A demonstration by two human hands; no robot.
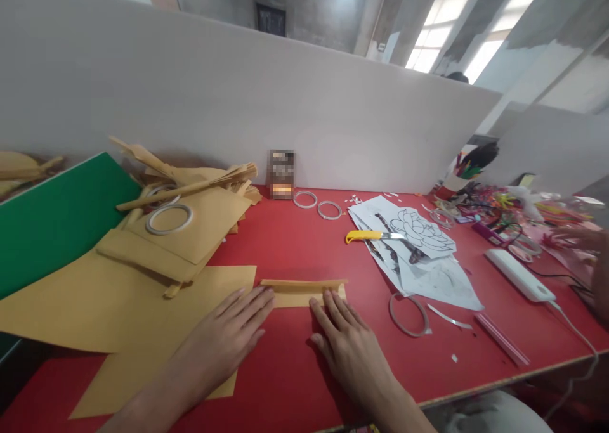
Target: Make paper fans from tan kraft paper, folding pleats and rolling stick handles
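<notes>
A narrow strip of brown paper (297,298) lies on the red table, its far edge folded up into a raised ridge. My left hand (233,338) rests flat with fingers stretched out, fingertips on the strip's left end. On the strip's right end lie the fingertips of my right hand (349,344), its fingers slightly spread. Larger brown paper sheets (143,319) extend beneath and beside my left forearm. Farther back on the left is a pile of folded brown paper (190,224) with a pale ring (169,219) on top.
Beyond my right hand, a yellow cutter (364,236) touches printed sheets (442,281). Pale rings (329,210) lie near the white partition (285,103). A white corded device (518,276) and pink strips (502,339) are at right, near another person's hand (578,239). A green board (71,211) stands left.
</notes>
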